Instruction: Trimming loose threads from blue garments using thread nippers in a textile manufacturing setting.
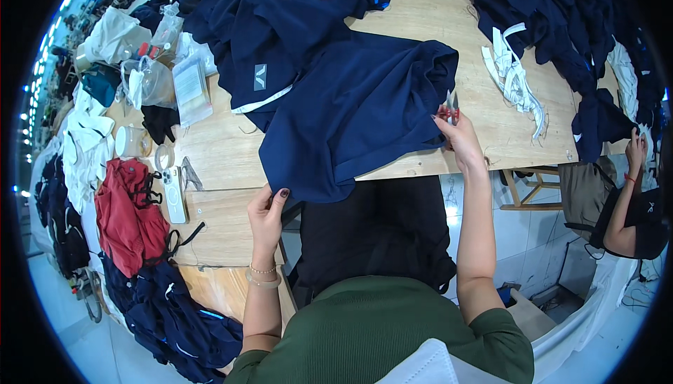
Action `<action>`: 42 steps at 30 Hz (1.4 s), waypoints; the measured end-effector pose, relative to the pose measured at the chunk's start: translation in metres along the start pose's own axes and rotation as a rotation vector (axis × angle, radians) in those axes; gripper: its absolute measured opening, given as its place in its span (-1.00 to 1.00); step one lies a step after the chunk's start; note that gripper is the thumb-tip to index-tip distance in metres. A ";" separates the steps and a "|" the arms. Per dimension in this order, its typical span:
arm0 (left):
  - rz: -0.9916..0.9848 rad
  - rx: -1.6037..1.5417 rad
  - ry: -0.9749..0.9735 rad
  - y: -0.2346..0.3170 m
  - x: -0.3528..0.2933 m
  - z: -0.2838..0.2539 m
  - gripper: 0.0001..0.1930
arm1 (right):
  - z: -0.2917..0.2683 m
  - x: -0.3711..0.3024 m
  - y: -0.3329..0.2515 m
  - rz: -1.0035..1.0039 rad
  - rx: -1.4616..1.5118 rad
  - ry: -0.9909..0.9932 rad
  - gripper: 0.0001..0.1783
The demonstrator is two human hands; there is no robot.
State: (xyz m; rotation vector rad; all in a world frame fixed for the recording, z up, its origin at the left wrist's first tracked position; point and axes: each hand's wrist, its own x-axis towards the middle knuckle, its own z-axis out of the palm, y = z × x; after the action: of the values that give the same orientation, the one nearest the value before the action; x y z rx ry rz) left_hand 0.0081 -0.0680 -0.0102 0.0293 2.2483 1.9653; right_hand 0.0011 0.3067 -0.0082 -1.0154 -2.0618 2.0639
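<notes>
A navy blue garment [343, 103] lies spread across the wooden table in front of me, its near edge hanging slightly over the table's front. My left hand [266, 214] pinches the garment's lower left corner between thumb and fingers. At its right edge, my right hand [460, 140] holds small thread snips [450, 108] with red handles, blades pointing away from me. The thumb of that hand also touches the cloth. A white strip and a small grey patch show on the garment's left part.
White strips [510, 75] lie on the table [413, 25] to the right, near more navy garments [543, 12]. At left are a phone [174, 194], a tape roll [165, 156], plastic bags [191, 89] and a red cloth bag [130, 212]. A co-worker's hand [636, 149] handles cloth at far right.
</notes>
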 end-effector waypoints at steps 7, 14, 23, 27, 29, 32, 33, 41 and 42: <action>0.238 0.043 0.686 0.028 0.023 -0.038 -0.74 | -0.026 -0.016 -0.041 -0.278 0.164 0.062 -0.83; 0.294 0.108 0.605 0.022 0.094 -0.102 -0.82 | -0.053 -0.002 -0.058 -0.487 0.150 0.320 -0.87; -0.009 0.630 0.488 -0.033 0.124 -0.076 -0.80 | -0.040 -0.001 -0.028 -0.273 0.194 0.106 -0.83; 0.420 0.846 0.681 -0.003 0.117 -0.026 -0.79 | -0.038 -0.007 -0.030 -0.263 0.197 0.070 -0.86; 0.431 0.575 0.512 0.033 0.103 0.020 -0.80 | -0.037 -0.012 -0.031 -0.264 0.217 0.054 -0.86; 0.492 0.392 0.085 0.065 0.082 0.085 -0.86 | -0.041 -0.017 -0.031 -0.276 0.245 0.036 -0.85; 0.581 0.416 -0.036 0.067 0.079 0.100 -0.82 | -0.040 -0.018 -0.031 -0.280 0.255 0.035 -0.85; 0.491 0.427 -0.253 0.012 0.088 0.149 -0.39 | -0.049 0.011 -0.007 -0.362 -0.128 0.226 -0.78; 0.457 0.385 -0.271 0.007 0.088 0.149 -0.40 | -0.052 0.012 -0.001 -0.356 -0.123 0.216 -0.78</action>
State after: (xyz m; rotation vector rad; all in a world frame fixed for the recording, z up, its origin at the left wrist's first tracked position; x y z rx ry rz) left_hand -0.0605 0.0898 -0.0314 0.8655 2.5437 1.5330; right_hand 0.0158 0.3576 -0.0069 -0.7750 -2.0955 1.6017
